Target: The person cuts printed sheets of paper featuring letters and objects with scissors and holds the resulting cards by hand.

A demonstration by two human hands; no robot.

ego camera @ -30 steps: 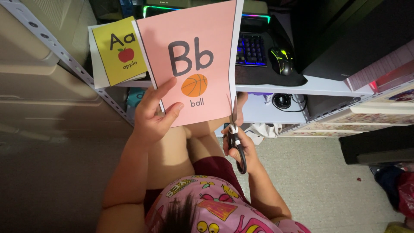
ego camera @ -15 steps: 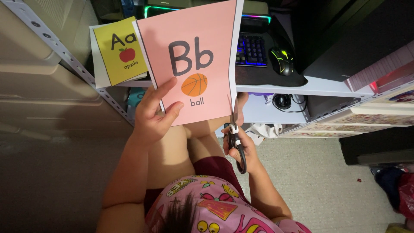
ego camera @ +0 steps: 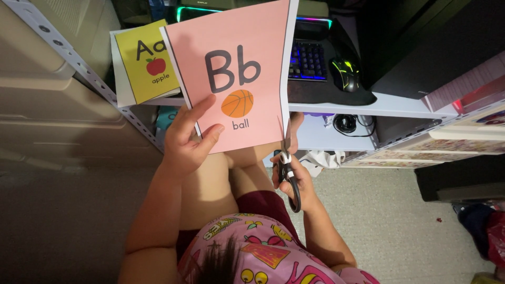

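Far left, a yellow flashcard [ego camera: 149, 66] with an apple picture lies on the white shelf [ego camera: 389, 108]. Next, the left hand [ego camera: 185, 141] pinches the pink flashcard [ego camera: 234, 73] at its lower-left corner, thumb on the front, fingers curled behind, holding it upright over the knees. Along the card's right border, black-handled scissors [ego camera: 287, 171] point up, blades at the bottom edge of the paper. The right hand [ego camera: 295, 181] is closed through the scissor loops. Further right, a backlit keyboard [ego camera: 306, 60] and a black mouse [ego camera: 345, 73] sit on the shelf.
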